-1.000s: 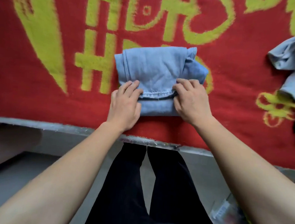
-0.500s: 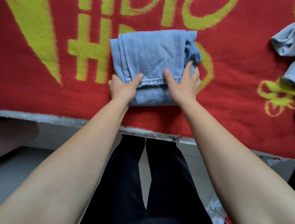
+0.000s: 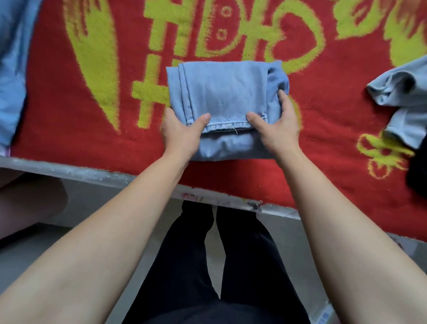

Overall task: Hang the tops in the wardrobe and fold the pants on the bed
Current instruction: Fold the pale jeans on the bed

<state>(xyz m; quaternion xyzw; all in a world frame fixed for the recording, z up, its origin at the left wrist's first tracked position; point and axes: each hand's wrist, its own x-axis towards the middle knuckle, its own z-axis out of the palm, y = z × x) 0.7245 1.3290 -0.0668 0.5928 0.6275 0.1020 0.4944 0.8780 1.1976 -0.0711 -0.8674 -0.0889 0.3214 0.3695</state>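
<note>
Crosswise, seemingly, folded pants (image 3: 226, 90) lie, hem nearward, pinched in left hand (image 3: 181, 133) and right hand (image 3: 278, 127) grips.

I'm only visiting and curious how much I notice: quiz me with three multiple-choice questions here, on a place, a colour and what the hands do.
1. Where is the crumpled pale garment, relative to the folded jeans?
A. To their right
B. On them
C. On the floor

2. What is the blanket's main colour?
A. White
B. Red
C. Black

3. What are the hands doing?
A. Neither touches the jeans
B. Only one holds them
C. Both hold them

Answers: 1 A, it lies apart on the right. 2 B, red surrounds the yellow-green pattern. 3 C, the left hand and right hand each press a thumb on top.
</note>
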